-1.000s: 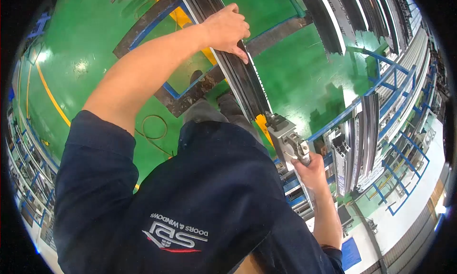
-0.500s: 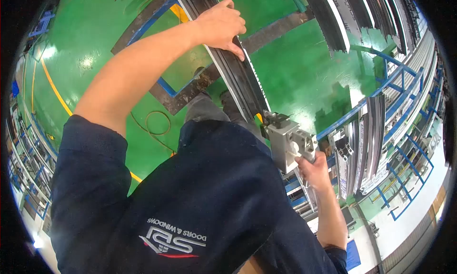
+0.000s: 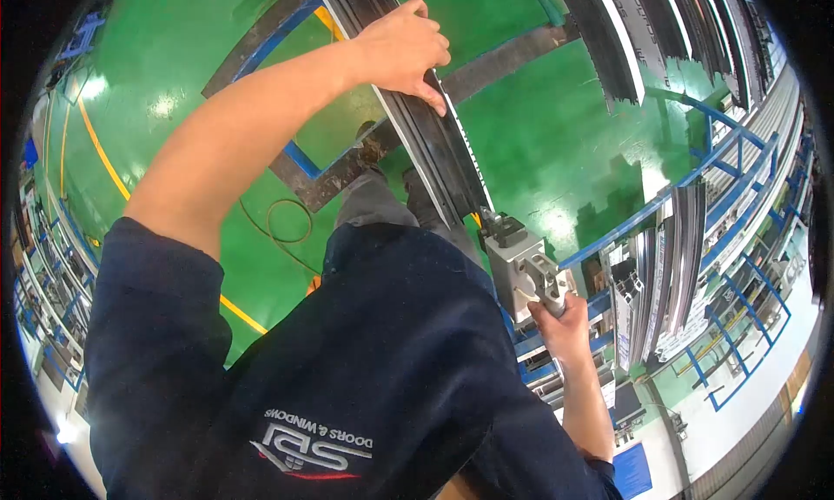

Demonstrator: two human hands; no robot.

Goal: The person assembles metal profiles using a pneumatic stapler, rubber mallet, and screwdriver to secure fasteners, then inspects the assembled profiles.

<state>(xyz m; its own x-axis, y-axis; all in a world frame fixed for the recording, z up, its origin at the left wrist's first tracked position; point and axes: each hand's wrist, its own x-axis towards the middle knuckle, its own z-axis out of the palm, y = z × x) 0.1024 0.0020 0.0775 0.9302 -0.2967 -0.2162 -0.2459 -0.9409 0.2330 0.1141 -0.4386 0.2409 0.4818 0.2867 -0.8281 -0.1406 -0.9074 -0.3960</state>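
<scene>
A long black window-frame profile with a silvery edge runs from the top of the view down toward my waist. My left hand lies across it, fingers curled over the profile and thumb pressed along the right edge. At the profile's lower end sits a grey metal hand press, touching or overlapping that end. My right hand is wrapped round the lever handle of this press.
A dark support frame with blue edges stands beneath the profile. Long profiles hang in at the upper right, and more stand in a blue rack to the right. A hose loops on the green floor.
My right hand has shifted slightly down and to the left with the lever handle. My left hand keeps its place on the profile.
</scene>
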